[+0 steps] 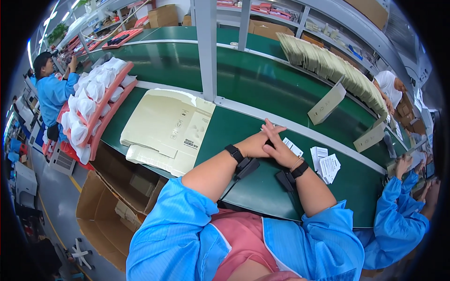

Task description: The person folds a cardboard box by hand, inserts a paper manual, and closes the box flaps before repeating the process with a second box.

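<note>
Two bare hands met over the green table (211,173), crossed against each other near its far edge. The left hand (255,145) reached in from the left and lay partly under the right hand (282,152), whose fingers were stretched out and slightly spread. The left hand's fingers were largely covered, so how far they were open could not be told. The hands touched each other and showed nothing in their grip, though the space between them was hidden. Each wrist wore a black band, with a small black box (247,167) just behind the left one and another black box (284,180) by the right.

The nearest things were white paper slips: one small group (293,146) just beside the right hand, and a larger, fanned pile (328,167) farther right, both flat on the table. To the left of the hands, well apart, lay a stack of flat cream cartons (154,122). Beyond the metal rail, two cream cartons (326,104) stood on the green belt (253,75), near a long row of folded cartons (328,61). Pink trays (110,100) with white-wrapped items (89,103) were piled at far left, beside a co-worker in blue (55,93).
</note>
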`<action>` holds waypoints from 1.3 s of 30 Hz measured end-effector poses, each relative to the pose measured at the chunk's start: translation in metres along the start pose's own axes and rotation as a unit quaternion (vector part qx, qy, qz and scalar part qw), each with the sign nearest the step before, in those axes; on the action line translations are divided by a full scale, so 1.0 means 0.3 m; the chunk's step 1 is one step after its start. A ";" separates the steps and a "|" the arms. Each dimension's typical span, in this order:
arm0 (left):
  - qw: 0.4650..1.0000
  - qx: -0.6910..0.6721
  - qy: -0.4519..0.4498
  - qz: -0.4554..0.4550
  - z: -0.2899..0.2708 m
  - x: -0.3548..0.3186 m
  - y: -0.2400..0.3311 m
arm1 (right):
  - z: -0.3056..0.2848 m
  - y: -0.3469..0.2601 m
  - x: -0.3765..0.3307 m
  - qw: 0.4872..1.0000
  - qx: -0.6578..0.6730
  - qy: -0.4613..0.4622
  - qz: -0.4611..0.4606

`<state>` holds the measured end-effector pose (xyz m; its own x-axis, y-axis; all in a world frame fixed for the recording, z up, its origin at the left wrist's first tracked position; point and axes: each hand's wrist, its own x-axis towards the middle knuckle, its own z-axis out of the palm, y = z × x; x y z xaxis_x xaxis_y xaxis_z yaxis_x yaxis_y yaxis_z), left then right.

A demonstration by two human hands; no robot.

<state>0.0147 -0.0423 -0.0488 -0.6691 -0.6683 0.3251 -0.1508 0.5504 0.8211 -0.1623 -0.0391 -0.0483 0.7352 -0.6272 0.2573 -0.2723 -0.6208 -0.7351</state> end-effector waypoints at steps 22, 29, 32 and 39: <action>0.957 0.219 0.157 -0.105 0.023 0.031 -0.076 | -0.067 0.147 -0.057 0.929 -0.246 0.241 0.133; 0.947 0.228 0.207 -0.095 0.002 0.007 -0.092 | -0.069 0.185 -0.027 0.947 -0.228 0.210 0.083; 0.941 0.251 0.223 -0.046 0.020 0.020 -0.126 | -0.076 0.218 -0.050 0.945 -0.232 0.219 0.069; 0.949 0.222 0.203 -0.091 0.039 0.019 -0.080 | -0.087 0.177 -0.066 0.948 -0.225 0.201 0.105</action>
<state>0.0061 -0.0536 -0.0721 -0.2813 -0.8605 0.4247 -0.5891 0.5042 0.6314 -0.2076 -0.0720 -0.0760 0.3649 -0.8314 0.4191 -0.6893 -0.5439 -0.4786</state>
